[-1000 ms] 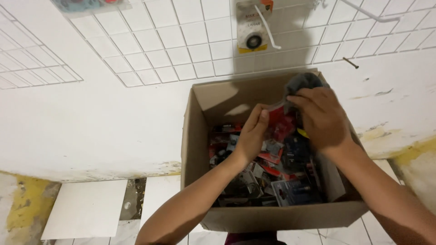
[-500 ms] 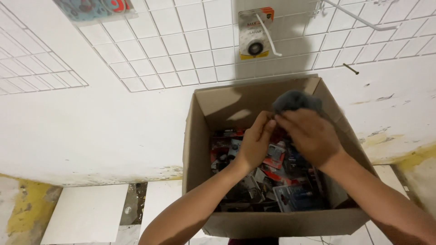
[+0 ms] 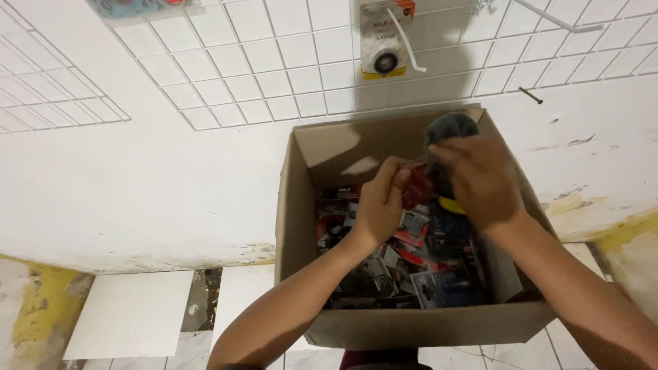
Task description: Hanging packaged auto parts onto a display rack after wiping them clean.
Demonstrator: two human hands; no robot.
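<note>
- One box [image 3: 411,329], crammed with many packets [image 3: 411,267], little free room inside
- Two hands: left hand [image 3: 378,205] and right hand [image 3: 480,179] together pinch one red packet [image 3: 415,186] near the far rim

The box [image 3: 411,329] is matt brown cardboard. The packets [image 3: 411,236] inside look like glossy plastic. The grid [image 3: 274,68] is thin white-coated metal wire, and the wall [image 3: 137,178] is rough paint.

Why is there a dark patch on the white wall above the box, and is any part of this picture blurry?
Head view: light from behind the person throws a soft shadow on the wall above the cardboard box; the right hand is motion-blurred, the left hand is sharper; the wire grid's lines fan outward from the wide lens.
</note>
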